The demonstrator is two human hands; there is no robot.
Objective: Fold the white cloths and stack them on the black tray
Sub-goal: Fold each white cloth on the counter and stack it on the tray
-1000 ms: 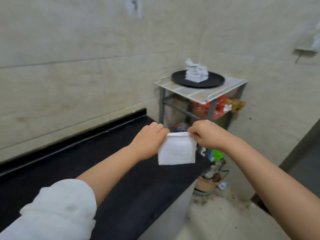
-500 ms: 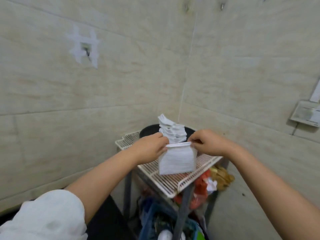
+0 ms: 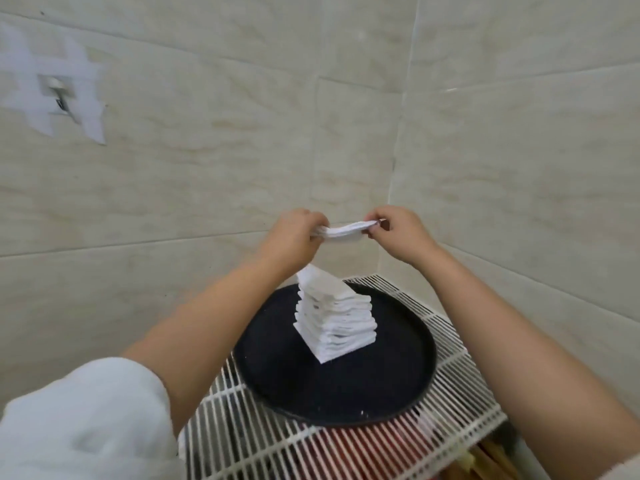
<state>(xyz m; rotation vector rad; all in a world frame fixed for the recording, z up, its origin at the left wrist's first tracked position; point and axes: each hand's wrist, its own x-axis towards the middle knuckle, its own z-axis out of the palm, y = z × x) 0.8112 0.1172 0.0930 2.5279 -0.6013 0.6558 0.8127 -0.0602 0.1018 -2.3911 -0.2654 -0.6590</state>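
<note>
Left hand (image 3: 294,233) and right hand (image 3: 398,233) each pinch one end of a folded cloth (image 3: 343,233), held flat and level well above the leaning stack (image 3: 334,320) on the tray (image 3: 277,368), evidently for squaring before placement.

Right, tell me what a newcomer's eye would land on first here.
First, the tall, slightly leaning stack of folded white cloths in the middle of the round black tray, which sits on a white wire rack in the tiled corner. Next, above the stack, the folded cloth held level in the air, pinched at its ends by the left hand and the right hand.
</note>
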